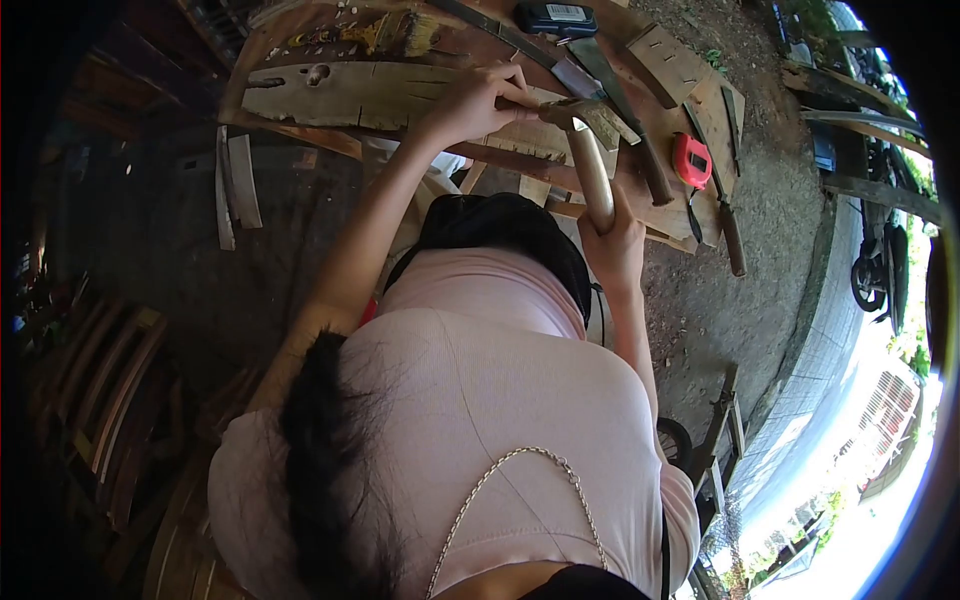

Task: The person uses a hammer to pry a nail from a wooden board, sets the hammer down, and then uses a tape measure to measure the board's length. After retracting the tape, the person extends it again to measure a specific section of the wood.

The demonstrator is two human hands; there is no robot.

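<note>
My right hand is wrapped round the pale wooden handle of a hammer, whose brownish head lies over the workbench. To its left, my left hand is closed, with thumb and fingers pinched beside the hammer head. What those fingers hold, if anything, is too small to make out. Below my left hand lies a weathered wooden plank with a knot hole and cracks. Just beyond the hammer rests a wide-bladed tool with a dark wooden handle.
On the bench are a red tape measure, a wood block, a dark case with a white label, a paintbrush and another long wooden-handled tool. Curved wooden pieces stand at lower left. A motorcycle is at far right.
</note>
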